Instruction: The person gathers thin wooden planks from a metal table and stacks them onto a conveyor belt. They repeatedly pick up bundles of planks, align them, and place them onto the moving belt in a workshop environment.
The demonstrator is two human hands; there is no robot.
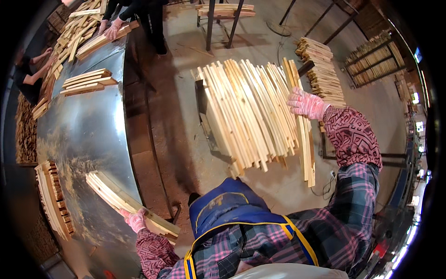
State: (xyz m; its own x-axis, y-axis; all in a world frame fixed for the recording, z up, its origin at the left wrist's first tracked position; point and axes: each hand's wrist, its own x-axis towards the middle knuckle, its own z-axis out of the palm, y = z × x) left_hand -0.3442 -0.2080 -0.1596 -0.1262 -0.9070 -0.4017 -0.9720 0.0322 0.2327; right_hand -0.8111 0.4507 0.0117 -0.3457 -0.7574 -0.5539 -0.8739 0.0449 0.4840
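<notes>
1. A metal table (100, 132) fills the left; a heap of wood pieces (83, 30) covers its far end, and one short bundle (88, 80) lies nearer.
2. A large strip stack (248, 111) stands at centre, between the two hands; another stack (323, 69) stands beyond it, far right.
3. Two co-workers show at far left, both cut off.
4. The left hand (134, 220) grips one plank bundle (114, 193) slanting across the table's near right edge.
5. The right hand (306, 103) clasps several strips (305, 153) along the large stack's right side; their exact count and some fingertips are hidden.
</notes>
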